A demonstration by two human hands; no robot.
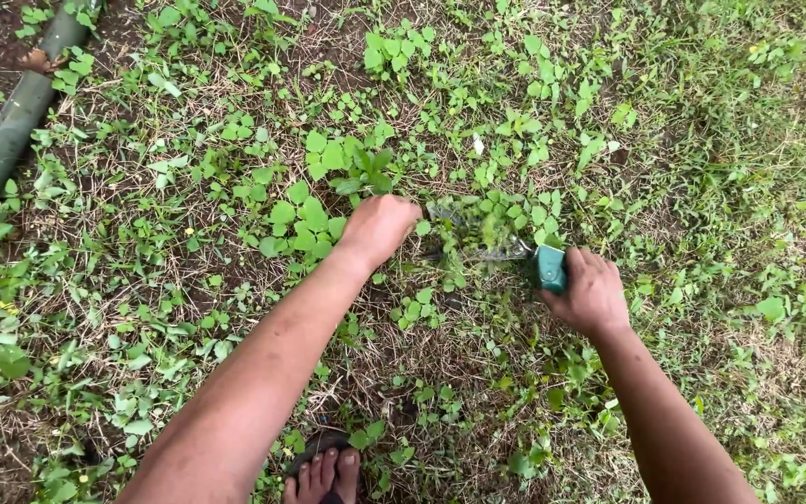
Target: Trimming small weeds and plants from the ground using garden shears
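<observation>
My left hand is closed around a clump of green weeds at the middle of the ground. My right hand grips a tool with a teal handle; its metal blade points left into the same clump, blurred among the leaves. The two hands are a short gap apart, with the weeds between them.
Low leafy weeds and dry grass cover the dark soil all around. A green bamboo pole lies diagonally at the upper left. My foot in a dark sandal shows at the bottom edge.
</observation>
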